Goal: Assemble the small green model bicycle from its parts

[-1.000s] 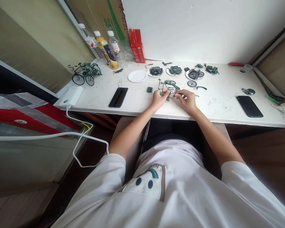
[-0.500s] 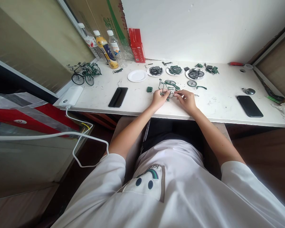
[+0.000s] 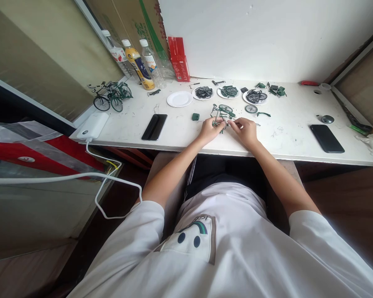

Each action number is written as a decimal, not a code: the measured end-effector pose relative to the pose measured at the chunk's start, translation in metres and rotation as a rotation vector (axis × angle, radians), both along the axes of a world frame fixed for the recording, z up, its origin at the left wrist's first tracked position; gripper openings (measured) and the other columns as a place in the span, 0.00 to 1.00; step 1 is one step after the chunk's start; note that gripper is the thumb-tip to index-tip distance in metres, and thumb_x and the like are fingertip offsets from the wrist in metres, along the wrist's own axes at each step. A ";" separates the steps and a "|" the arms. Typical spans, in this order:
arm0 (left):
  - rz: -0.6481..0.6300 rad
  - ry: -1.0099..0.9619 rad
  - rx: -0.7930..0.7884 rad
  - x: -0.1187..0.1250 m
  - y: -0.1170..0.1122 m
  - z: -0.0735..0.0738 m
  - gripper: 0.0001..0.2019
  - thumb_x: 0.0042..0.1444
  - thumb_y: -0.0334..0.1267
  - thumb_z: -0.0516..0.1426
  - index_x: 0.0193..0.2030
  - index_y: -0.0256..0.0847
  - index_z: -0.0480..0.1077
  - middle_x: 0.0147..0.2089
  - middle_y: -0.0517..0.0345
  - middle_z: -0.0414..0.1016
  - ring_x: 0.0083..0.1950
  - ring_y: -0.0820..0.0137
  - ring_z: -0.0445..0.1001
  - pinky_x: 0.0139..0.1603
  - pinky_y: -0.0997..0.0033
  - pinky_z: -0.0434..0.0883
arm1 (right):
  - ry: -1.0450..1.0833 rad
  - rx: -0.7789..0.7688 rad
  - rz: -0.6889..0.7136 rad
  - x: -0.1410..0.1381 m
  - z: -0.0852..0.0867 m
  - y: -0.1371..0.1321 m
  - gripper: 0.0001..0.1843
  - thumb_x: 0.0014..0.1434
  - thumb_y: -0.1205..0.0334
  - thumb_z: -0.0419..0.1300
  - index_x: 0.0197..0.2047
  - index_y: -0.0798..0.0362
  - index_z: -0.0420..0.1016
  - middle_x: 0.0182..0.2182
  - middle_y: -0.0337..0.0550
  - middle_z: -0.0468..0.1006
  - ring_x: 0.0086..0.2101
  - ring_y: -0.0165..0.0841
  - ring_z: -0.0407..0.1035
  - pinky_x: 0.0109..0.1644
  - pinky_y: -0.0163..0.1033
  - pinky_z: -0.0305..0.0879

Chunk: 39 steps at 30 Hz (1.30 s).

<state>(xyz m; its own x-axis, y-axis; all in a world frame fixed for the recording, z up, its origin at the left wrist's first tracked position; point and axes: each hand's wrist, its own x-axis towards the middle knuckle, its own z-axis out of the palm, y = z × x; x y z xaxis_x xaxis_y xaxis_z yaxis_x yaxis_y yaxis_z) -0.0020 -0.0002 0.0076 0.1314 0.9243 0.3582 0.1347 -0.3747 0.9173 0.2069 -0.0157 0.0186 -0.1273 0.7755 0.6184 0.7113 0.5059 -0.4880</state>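
Observation:
My left hand (image 3: 210, 130) is closed on a small green model bicycle (image 3: 226, 109), low over the table's front half. One spoked wheel shows beyond the fingers, while the fingers hide much of the frame. Close to its right, my right hand (image 3: 246, 130) pinches at the near end of the bicycle with thumb and forefinger. What sits in that pinch is too small to make out. A green block-like part (image 3: 195, 116) lies left of the bicycle. To the right are a loose spoked wheel (image 3: 251, 109) and a curved green part (image 3: 264, 114).
Behind my hands stand a bare white plate (image 3: 179, 99) and plates of black parts (image 3: 204, 92), green parts (image 3: 229, 91) and wheels (image 3: 256, 96). Phones lie left (image 3: 154, 127) and right (image 3: 326, 139). Model bicycles (image 3: 112, 96), a power bank (image 3: 93, 125) and bottles (image 3: 139, 66) stand left.
The model bicycle has shifted a little to the right and turned slightly in my left hand. My fingertips are closer together; the right hand has barely moved.

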 end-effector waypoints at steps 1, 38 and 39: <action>-0.010 0.004 -0.005 0.000 -0.001 0.001 0.13 0.61 0.42 0.68 0.50 0.39 0.84 0.50 0.46 0.88 0.49 0.64 0.85 0.45 0.71 0.78 | -0.013 0.007 -0.020 0.000 0.000 0.001 0.40 0.72 0.23 0.51 0.35 0.50 0.82 0.31 0.52 0.84 0.31 0.42 0.75 0.37 0.45 0.66; 0.004 0.009 0.020 0.004 0.000 0.000 0.17 0.55 0.36 0.72 0.52 0.40 0.81 0.54 0.43 0.86 0.54 0.62 0.84 0.54 0.66 0.81 | -0.126 -0.163 0.055 -0.003 0.005 -0.008 0.24 0.74 0.36 0.52 0.51 0.48 0.71 0.34 0.47 0.83 0.30 0.45 0.74 0.36 0.44 0.61; 0.007 0.006 0.018 0.003 0.001 -0.001 0.17 0.55 0.36 0.72 0.52 0.40 0.81 0.54 0.43 0.86 0.54 0.62 0.84 0.54 0.66 0.81 | -0.128 -0.166 0.059 -0.002 0.004 -0.007 0.24 0.74 0.36 0.53 0.51 0.48 0.71 0.34 0.48 0.84 0.30 0.45 0.74 0.35 0.44 0.61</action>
